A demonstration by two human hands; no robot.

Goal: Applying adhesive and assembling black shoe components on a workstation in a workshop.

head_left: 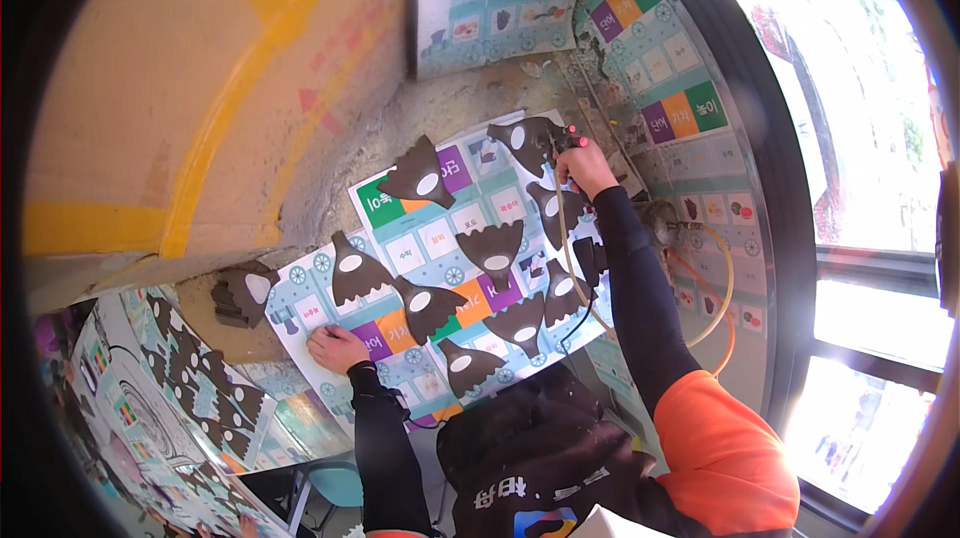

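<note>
My right hand [588, 170] is closed around a small dark hand tool [562, 141] with pinkish-red ends, at the far right of the work surface. Beside the tool lies a dark brown cutout piece [518, 143] with a jagged edge and a white oval. Several matching pieces, such as one in the middle [491, 250] and one further left [352, 270], are spread over printed light-blue sheets [408, 253]. My left hand [337, 349] lies on the near left part of the sheets, fingers resting on the paper and holding nothing visible.
A yellowish hose [572, 268] runs along my right arm near a round metal fitting [660, 223]. A large taped cardboard box [240, 88] stands at the left. Windows [820, 88] line the right. More dark pieces [200, 378] lie at the lower left, near a teal chair [338, 483].
</note>
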